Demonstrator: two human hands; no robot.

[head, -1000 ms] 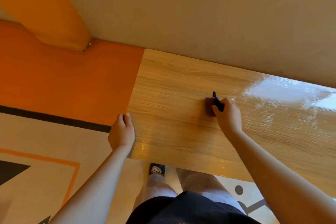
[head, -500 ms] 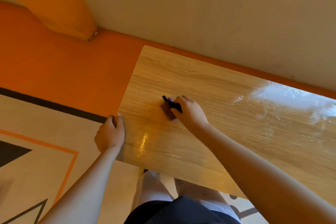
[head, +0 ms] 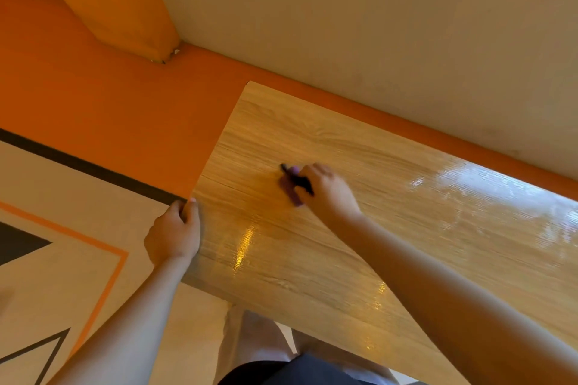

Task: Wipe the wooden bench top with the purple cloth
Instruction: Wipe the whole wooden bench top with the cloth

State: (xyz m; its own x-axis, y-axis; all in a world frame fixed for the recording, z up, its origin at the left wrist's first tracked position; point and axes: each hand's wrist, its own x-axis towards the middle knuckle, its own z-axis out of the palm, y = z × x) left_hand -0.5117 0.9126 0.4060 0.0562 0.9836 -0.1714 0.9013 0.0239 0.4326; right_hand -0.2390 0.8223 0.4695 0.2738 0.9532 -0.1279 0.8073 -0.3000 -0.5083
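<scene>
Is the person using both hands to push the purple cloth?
No. Only the right hand presses the purple cloth on the bench top; the left hand grips the bench's end edge.

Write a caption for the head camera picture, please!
Right hand wipes wooden bench top with purple cloth.

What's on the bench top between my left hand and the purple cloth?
Nothing: the head view shows only bare bench top between the left hand and the purple cloth.
</scene>
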